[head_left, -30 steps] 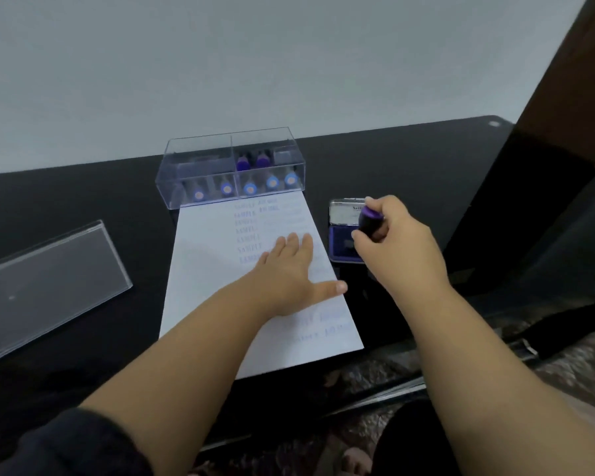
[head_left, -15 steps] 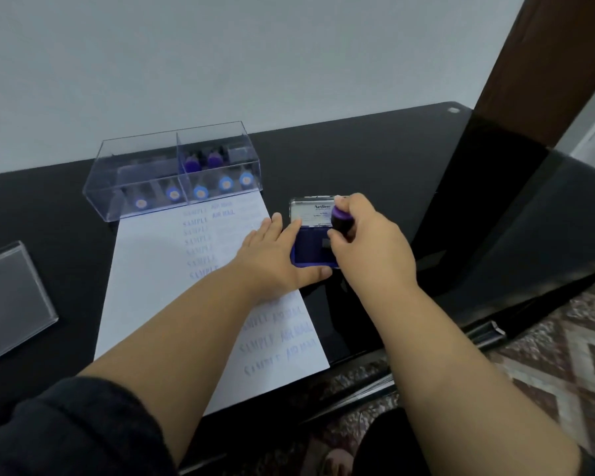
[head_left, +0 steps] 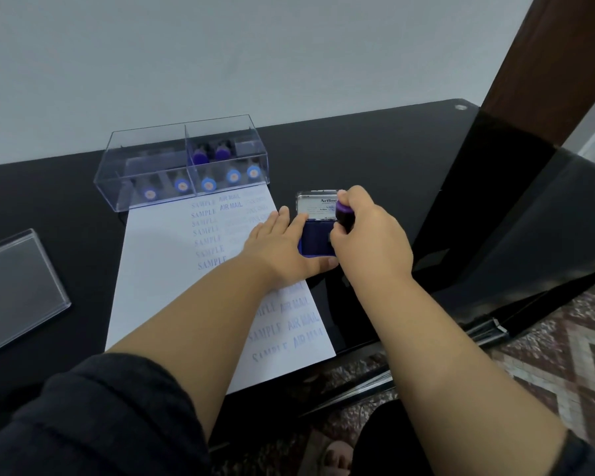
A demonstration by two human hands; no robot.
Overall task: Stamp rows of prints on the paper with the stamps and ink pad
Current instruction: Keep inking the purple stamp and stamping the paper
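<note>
Both bare forearms are reaching forward and converging. The left hand (head_left: 282, 249) is lying flat, palm down, fingers straight and together, thumb stretching right beneath the other hand. The right hand (head_left: 371, 245) is curling its fingers and thumb around a purple-capped stamp (head_left: 343, 214). A dark sleeve (head_left: 100, 417) is covering the left upper arm.

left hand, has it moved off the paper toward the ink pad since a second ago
Yes. The left hand has slid right across the paper; its fingers now touch the ink pad, steadying it while the right hand presses the stamp.
</note>
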